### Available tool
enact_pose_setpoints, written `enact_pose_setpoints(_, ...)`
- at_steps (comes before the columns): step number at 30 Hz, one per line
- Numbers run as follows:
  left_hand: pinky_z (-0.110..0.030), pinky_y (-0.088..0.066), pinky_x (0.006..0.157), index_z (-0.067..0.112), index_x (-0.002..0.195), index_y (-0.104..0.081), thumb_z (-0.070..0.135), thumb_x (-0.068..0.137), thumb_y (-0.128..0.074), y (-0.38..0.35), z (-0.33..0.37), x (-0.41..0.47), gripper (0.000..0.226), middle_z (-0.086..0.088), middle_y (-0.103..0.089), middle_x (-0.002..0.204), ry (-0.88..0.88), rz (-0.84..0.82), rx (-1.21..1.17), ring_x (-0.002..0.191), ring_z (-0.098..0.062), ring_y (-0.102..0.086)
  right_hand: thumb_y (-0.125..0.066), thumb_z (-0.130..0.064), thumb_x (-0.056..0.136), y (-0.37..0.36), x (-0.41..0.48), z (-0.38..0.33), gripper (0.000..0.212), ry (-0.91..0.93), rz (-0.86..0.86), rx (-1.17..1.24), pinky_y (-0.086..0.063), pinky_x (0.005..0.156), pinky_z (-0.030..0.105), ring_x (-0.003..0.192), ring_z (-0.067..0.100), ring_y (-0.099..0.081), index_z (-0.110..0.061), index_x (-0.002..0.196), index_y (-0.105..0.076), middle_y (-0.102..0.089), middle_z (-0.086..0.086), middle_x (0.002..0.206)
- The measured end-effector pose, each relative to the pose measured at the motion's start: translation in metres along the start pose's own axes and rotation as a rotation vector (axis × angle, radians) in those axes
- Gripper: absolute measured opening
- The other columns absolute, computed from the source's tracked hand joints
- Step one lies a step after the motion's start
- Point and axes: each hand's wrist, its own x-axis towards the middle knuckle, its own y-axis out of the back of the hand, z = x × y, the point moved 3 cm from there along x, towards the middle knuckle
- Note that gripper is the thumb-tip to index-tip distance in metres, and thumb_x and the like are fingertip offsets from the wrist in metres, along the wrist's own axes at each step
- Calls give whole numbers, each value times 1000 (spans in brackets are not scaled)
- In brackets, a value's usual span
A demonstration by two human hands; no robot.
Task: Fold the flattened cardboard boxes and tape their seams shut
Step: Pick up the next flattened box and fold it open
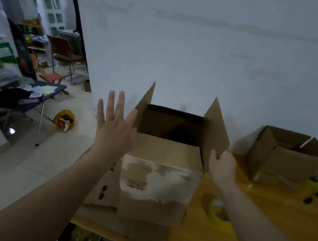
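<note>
The desk [261, 232] carries an open box [161, 175] at its left edge, flaps up for folding. The left hand [114, 127], spread and empty, nears the left flap; the right hand [223, 164] pinches the right flap. Tape [218, 214] waits beside.

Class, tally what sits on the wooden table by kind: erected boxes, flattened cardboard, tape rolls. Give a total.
Erected boxes: 2, the near box and the far box
Flattened cardboard stack: 1
Yellow tape roll: 1
Total: 4
</note>
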Motion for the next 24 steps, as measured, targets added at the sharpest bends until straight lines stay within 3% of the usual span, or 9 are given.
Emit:
enact_pose_setpoints(4,-41,-45,100,28,152,-7,29,93,-59,-15,-19,2,78,-9,-11,159,364,-194,-709,128,-26,-47,-47,-20,102,-7,5,-2,37,-13,18,-36,-30,42,25,47,15,-43,-5,68,-50,-44,4,56)
enact_pose_setpoints(6,-26,-48,81,26,153,-3,29,94,-58,-24,-18,-2,81,-1,-48,138,460,-257,-890,95,-7,-57,-49,-15,100,-6,1,-8,25,2,44,-1,-37,43,25,50,18,-50,1,118,-56,-50,6,58)
enact_pose_setpoints(8,-16,-39,64,15,149,-22,29,97,-52,-33,-17,-4,61,2,-61,113,456,-327,-840,75,2,-47,-53,-7,96,-2,-3,-15,73,25,79,139,-49,55,31,70,26,-62,-15,154,-10,-63,14,84)
enact_pose_setpoints(10,-14,-33,54,9,135,-41,24,100,-46,-38,-19,-3,39,1,-63,96,445,-315,-789,65,4,-43,-58,-2,90,3,-7,-29,95,91,200,19,-48,97,44,125,36,-47,-22,154,8,-38,22,144)
enact_pose_setpoints(12,-18,-35,53,4,136,-41,21,101,-42,-44,-22,0,39,10,-50,76,419,-322,-753,62,1,-43,-58,-2,84,3,-15,-60,97,311,358,-294,-1,119,47,147,36,-3,-20,154,7,4,19,160)
enact_pose_setpoints(14,-21,-37,58,-1,140,-36,21,102,-40,-47,-22,2,44,13,-41,74,390,-339,-728,62,1,-42,-55,-10,86,-14,-18,-96,85,595,326,-461,19,114,42,148,31,9,-17,155,-6,6,16,161)
enact_pose_setpoints(16,-21,-38,65,-2,142,-33,21,102,-41,-48,-22,1,47,14,-38,75,404,-324,-758,62,2,-41,-47,-28,96,-47,-12,-116,69,716,87,-564,16,115,44,149,28,8,-15,155,-13,1,13,162)
enact_pose_setpoints(19,-20,-43,54,-2,140,-35,25,102,-41,-51,-25,0,47,8,-51,77,435,-344,-767,63,0,-50,-34,-56,97,-95,14,-118,79,641,-179,-757,14,115,50,148,29,14,-15,155,1,10,15,161)
enact_pose_setpoints(24,-10,-45,47,15,142,-37,27,101,-41,-50,-29,-5,42,19,-52,73,384,-376,-787,59,2,-54,-25,-82,82,-125,61,-114,102,523,-235,-875,19,109,59,147,32,17,-21,153,15,14,15,160)
